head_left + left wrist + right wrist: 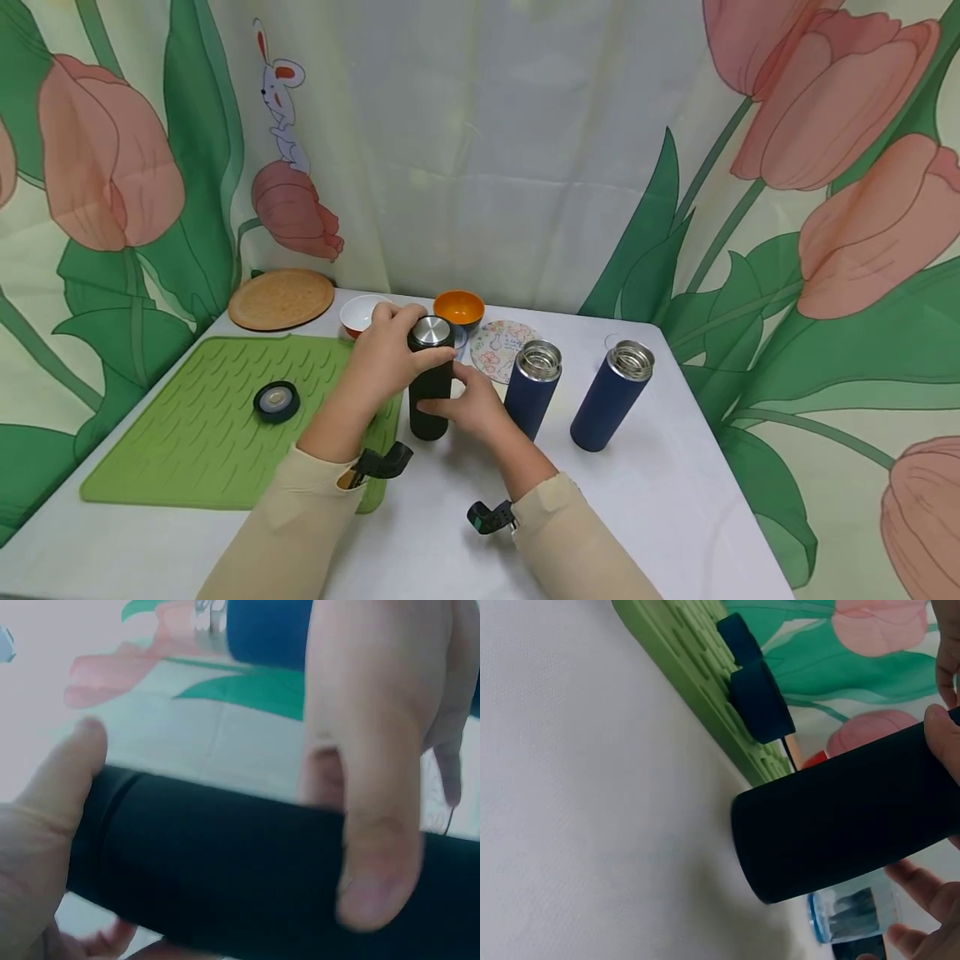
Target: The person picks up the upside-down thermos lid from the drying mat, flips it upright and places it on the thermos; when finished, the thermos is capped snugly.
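We see a person in beige sleeves working at a white table (675,500) before a tulip-print curtain (825,208), both hands closed on a black flask (431,392) that stands upright near the middle of the table, at the right edge of a green mat (195,417). The left hand (386,354) wraps the flask's upper end, thumb and fingers curled about the lid (431,331) with its shiny metal top, as one holds a cap to turn it; the left wrist view shows the thumb (67,780) on one side of the dark body and a finger (371,847) pressed across the other. The right hand (472,408) grasps the lower body from the right, which in our judgement steadies the flask against the twist; the right wrist view shows the flask's base (780,840) resting on the table. Just right of the flask stand two blue flasks (531,390) (612,396), both with open metal mouths, the second well apart from the hands. A loose black cap (276,402) lies on the mat to the left. Along the far edge sit a round wooden board (281,298), a white bowl (360,312), an orange bowl (458,308) and a flowered plate (498,350). Small black camera mounts show at both wrists.
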A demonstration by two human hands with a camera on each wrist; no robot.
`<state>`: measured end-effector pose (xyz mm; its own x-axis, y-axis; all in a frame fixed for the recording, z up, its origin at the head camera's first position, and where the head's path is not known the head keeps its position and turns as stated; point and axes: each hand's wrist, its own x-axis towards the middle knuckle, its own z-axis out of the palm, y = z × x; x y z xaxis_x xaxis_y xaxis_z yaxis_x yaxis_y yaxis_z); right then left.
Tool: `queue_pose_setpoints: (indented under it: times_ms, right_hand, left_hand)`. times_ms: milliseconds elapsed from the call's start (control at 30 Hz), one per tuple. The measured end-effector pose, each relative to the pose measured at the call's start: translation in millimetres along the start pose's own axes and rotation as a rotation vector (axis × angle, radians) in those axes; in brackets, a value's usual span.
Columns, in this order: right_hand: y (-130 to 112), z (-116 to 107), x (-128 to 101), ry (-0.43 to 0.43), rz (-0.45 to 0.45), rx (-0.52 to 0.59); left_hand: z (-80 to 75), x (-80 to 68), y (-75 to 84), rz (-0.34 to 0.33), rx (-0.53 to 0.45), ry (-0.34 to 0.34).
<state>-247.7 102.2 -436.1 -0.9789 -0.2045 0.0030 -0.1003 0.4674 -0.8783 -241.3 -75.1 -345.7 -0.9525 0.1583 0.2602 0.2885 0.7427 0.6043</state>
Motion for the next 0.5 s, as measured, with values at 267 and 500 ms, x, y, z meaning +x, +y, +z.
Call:
queue_pose_setpoints:
  times_ms: [267, 500]
  right_hand:
    - [-2.7, -5.5, 3.4, 0.001, 0.012, 0.01]
    - [0.0, -0.6, -0.3, -0.008, -0.001, 0.012]
  left_hand:
    - [-19.8, 24.7, -16.1, 0.141, 0.002, -0.213]
    - [-10.5, 10.6, -16.5, 0.082, -0.017, -0.166]
